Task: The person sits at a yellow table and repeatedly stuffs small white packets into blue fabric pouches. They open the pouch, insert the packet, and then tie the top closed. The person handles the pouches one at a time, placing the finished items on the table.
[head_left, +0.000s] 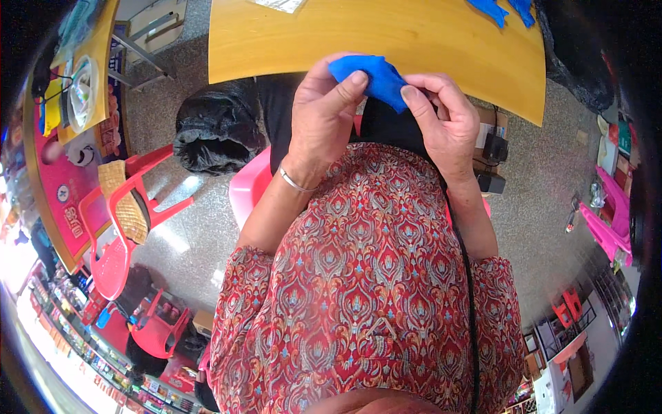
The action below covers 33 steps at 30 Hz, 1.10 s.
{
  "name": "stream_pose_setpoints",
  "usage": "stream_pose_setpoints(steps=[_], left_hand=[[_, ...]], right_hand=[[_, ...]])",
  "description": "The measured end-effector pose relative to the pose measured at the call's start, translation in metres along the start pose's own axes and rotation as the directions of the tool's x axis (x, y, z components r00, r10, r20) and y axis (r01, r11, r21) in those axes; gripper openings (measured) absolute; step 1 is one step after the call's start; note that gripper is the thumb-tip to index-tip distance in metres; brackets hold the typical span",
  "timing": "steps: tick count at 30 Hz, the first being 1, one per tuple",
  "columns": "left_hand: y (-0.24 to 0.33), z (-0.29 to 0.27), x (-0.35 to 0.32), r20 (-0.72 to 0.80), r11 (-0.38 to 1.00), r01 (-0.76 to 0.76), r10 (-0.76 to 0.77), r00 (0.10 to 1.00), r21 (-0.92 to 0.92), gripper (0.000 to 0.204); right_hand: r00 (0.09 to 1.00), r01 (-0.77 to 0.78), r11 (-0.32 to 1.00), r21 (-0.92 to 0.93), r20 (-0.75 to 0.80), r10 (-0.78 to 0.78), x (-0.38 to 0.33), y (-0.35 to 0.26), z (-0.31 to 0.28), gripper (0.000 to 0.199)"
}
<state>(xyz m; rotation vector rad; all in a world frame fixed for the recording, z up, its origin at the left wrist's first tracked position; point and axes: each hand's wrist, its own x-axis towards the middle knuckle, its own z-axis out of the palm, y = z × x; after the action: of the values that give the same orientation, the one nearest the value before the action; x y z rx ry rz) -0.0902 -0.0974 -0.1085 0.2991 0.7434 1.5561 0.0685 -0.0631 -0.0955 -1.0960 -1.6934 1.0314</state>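
A small piece of bright blue cloth (376,77) is held up between my two hands, over the near edge of the yellow table (310,38). My left hand (321,114) pinches its left end, thumb on top and fingers behind. At the lower right end, my right hand (448,124) grips the cloth between thumb and fingertips. The cloth looks folded or bunched, and its underside is hidden. Two more blue cloth pieces, one (491,11) left of the other (524,10), lie at the table's far right.
A pale flat packet (279,4) lies at the table's far edge. Black plastic hangs or stands (576,58) by the right corner. On the floor left sits a bulging black bag (217,131), near a red chair (114,265). A dark cord (470,310) runs down my right side.
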Motion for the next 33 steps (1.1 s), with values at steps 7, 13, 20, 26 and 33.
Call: stream_pose_setpoints(steps=[7,13,20,26,33], left_hand=[[-0.001,-0.006,0.002,0.014,0.998,0.003,-0.002,1.000,-0.056,0.020],[0.011,-0.020,0.013,-0.111,0.982,-0.188,0.186,0.976,-0.011,0.018],[0.014,-0.042,0.006,-0.217,0.996,-0.090,0.090,0.972,0.011,0.027],[0.009,-0.039,0.004,-0.239,1.000,-0.021,0.022,0.971,0.006,0.024],[-0.020,-0.015,-0.005,-0.141,0.947,0.302,-0.287,0.948,0.106,0.038]], right_hand=[[0.988,-0.124,0.978,0.170,0.114,0.105,0.001,0.009,0.010,0.031],[0.930,-0.361,0.854,0.375,0.219,0.297,0.013,-0.003,-0.011,0.030],[0.960,-0.154,0.974,-0.165,0.210,0.187,0.060,0.031,-0.037,0.029],[0.966,-0.016,0.917,-0.399,0.231,0.117,0.072,0.047,-0.035,0.024],[0.959,-0.232,0.968,-0.093,0.148,0.244,0.061,0.043,-0.023,0.023]])
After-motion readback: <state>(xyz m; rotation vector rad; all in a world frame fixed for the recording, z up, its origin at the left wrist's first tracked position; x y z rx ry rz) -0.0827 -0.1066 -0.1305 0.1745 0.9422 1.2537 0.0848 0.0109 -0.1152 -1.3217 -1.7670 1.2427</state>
